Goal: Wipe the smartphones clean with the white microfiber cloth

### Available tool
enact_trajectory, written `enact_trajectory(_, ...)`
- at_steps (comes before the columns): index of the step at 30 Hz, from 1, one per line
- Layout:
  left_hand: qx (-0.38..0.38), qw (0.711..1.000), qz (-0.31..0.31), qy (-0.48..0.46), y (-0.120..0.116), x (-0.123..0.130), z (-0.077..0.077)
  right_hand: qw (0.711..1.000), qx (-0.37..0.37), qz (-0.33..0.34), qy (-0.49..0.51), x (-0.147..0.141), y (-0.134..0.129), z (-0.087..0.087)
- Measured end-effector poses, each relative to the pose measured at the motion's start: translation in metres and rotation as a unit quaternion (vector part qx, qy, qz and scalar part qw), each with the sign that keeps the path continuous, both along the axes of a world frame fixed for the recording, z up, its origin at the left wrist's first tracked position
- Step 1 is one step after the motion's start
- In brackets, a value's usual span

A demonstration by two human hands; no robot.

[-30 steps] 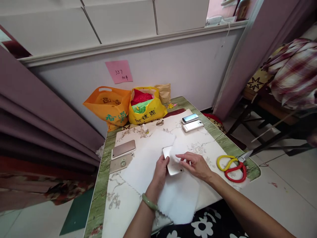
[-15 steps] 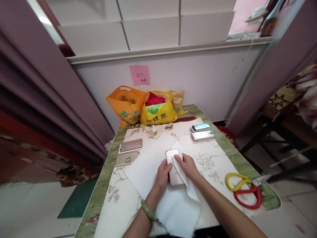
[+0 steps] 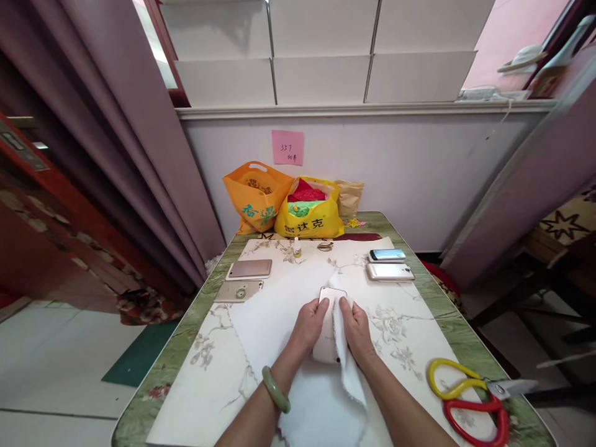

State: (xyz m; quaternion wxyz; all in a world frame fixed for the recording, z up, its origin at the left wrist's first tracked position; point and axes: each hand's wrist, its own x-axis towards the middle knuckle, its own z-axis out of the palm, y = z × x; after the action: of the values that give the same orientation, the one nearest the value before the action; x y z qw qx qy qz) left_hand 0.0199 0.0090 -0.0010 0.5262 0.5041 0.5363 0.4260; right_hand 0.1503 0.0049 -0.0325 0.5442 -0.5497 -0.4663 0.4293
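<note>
While the left hand (image 3: pixel 310 324) grasps the left edge of a pale pinkish smartphone (image 3: pixel 328 338), its thumb lying on the phone's back, the right hand (image 3: pixel 359 329) clasps a folded flap of soft white cloth (image 3: pixel 321 400) against the right side. The fingers of both hands are closed around these edges, though those underneath are partly hidden. The phone is at the near middle of the desk (image 3: pixel 184 347), back up, over the cloth; whether it touches the desk cannot be told. A pale green bangle (image 3: pixel 275 389) circles the left wrist.

Beneath the cloth, a cream sheet with grey floral print (image 3: pixel 395 366) covers much of the green marbled desktop. On the left lie a rose-gold phone (image 3: pixel 251 268) and, just nearer, a gold phone with a round ring mount (image 3: pixel 254 290). On the far right, a silver-white phone (image 3: pixel 390 272) lies beside a phone with a light blue face (image 3: pixel 387 255). Large scissors with one yellow and one red handle (image 3: pixel 500 389) lie open at the near right. A small white bottle (image 3: pixel 297 248) stands on the far side, nearer than a yellow bag with black lettering (image 3: pixel 310 228).
</note>
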Motion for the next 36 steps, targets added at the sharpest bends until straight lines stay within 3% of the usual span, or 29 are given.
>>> enact_trajectory(5,0.027,0.999,-0.028,0.025,-0.007,0.005,0.003,0.997,-0.04,0.003,0.067,0.003,0.002,0.005)
enact_trajectory(8,0.06,0.997,-0.008,0.046,-0.003,0.009,0.006,0.997,-0.038,0.002,0.072,0.003,0.004,0.003)
enact_trajectory(12,0.095,0.992,0.044,0.065,0.01,0.019,0.01,0.999,-0.016,0.004,0.034,0.002,0.007,-0.003)
enact_trajectory(17,0.111,0.98,0.155,0.063,0.031,0.026,0.014,0.999,0.022,0.011,-0.032,0.002,0.009,-0.007)
enact_trajectory(25,0.09,0.966,0.24,0.037,0.045,0.025,0.005,0.999,0.013,0.023,-0.029,0.001,0.002,0.0)
enact_trajectory(27,0.091,0.972,0.214,0.027,0.042,0.021,0.006,0.999,0.008,0.037,-0.01,0.0,0.001,0.002)
enact_trajectory(30,0.104,0.987,0.118,0.041,0.032,0.014,0.011,0.998,-0.003,0.053,0.025,0.0,0.001,0.003)
enact_trajectory(36,0.09,0.989,-0.075,0.095,0.009,0.005,0.02,0.994,-0.031,0.005,0.102,0.003,0.004,0.003)
